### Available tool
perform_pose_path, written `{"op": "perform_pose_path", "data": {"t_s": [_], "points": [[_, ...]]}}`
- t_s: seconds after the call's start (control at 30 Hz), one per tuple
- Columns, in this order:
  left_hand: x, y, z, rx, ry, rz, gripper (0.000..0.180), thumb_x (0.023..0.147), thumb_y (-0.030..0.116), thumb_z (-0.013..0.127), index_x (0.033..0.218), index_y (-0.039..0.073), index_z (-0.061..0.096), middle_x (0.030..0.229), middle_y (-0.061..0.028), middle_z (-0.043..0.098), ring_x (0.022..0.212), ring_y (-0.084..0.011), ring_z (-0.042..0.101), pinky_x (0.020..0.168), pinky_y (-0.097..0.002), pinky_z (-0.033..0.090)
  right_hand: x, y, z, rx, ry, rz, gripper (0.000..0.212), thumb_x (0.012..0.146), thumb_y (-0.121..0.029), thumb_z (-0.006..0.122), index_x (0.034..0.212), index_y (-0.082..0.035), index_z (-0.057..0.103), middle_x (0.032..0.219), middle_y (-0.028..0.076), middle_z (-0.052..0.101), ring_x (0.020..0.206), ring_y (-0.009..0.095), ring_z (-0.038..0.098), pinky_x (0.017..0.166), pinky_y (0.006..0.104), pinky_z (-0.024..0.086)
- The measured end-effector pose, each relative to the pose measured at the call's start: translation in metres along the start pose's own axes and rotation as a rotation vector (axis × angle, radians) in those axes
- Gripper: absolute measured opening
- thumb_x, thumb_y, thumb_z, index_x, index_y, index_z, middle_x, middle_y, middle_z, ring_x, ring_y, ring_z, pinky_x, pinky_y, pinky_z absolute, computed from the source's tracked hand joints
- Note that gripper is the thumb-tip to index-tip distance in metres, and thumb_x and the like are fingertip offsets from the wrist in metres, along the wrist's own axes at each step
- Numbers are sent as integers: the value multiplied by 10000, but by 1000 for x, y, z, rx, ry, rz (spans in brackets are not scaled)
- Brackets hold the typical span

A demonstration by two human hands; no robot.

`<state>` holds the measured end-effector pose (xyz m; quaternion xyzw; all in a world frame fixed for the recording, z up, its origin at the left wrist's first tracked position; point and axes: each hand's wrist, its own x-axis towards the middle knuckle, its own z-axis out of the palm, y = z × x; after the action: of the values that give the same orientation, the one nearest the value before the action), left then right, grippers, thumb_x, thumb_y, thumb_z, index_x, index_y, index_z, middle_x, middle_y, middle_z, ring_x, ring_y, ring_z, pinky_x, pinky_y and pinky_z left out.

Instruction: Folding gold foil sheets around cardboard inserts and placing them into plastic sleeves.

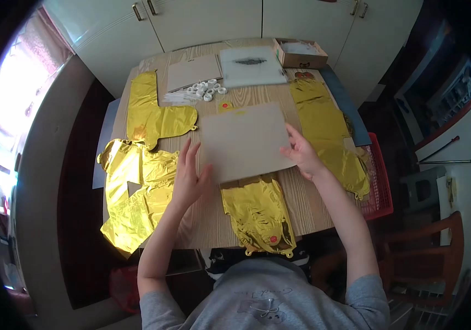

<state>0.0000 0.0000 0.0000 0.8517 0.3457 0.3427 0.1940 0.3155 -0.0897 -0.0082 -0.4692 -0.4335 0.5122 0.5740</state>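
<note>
A flat, pale beige board is in front of me, over the middle of the table, slightly turned. Its near edge overlaps a folded gold foil balloon with a small red spot. My left hand is at the board's left edge, fingers stretched up and apart, thumb reaching over the near left corner. At the right edge is my right hand, its fingers parted and bent, the thumb over the board. Whether the board rests fully on the foil cannot be seen. A little yellow piece with a red mark shows beyond its far edge.
Gold foil balloons lie at left, near left and right. White rings, a beige panel, a white sheet and an open box stand farther back. A red basket adjoins the table's right edge.
</note>
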Motion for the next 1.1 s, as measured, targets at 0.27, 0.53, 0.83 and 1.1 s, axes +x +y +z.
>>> {"op": "perform_pose_path", "data": {"t_s": [0.27, 0.53, 0.83, 1.1], "points": [[-40, 37, -21, 206, -432, 81, 558, 869, 184, 621, 1375, 39, 437, 1429, -175, 429, 1370, -342, 350, 1126, -468, 278, 15, -7, -35, -260, 454, -84, 720, 903, 21, 565, 1509, -105, 198, 1205, 113, 577, 1057, 161, 560, 913, 296, 449], [-51, 25, -15, 267, -564, 80, 578, 935, 240, 527, 1449, 53, 343, 1498, -138, 357, 1422, -308, 267, 1163, -474, 197, 11, 22, -77, -969, 612, -198, 689, 853, -104, 624, 1455, -63, 291, 1317, 190, 488, 1221, 362, 469, 1045, 413, 372], [-53, 26, -15, 315, -580, 109, 587, 946, 329, 515, 1446, 66, 359, 1499, -110, 371, 1420, -284, 282, 1163, -486, 187, -50, -2, 44, -1265, -294, -491, 436, 855, -230, 653, 1271, -119, 579, 1362, 85, 525, 1287, 295, 455, 1081, 487, 329], [-47, 25, -14, 263, -620, 99, 629, 931, 299, 541, 1475, 81, 311, 1527, -113, 321, 1435, -313, 236, 1172, -493, 155, -51, 14, 48, -1216, -473, -555, 310, 880, -231, 616, 1166, -123, 662, 1296, 55, 593, 1283, 286, 481, 1105, 468, 333]]}}
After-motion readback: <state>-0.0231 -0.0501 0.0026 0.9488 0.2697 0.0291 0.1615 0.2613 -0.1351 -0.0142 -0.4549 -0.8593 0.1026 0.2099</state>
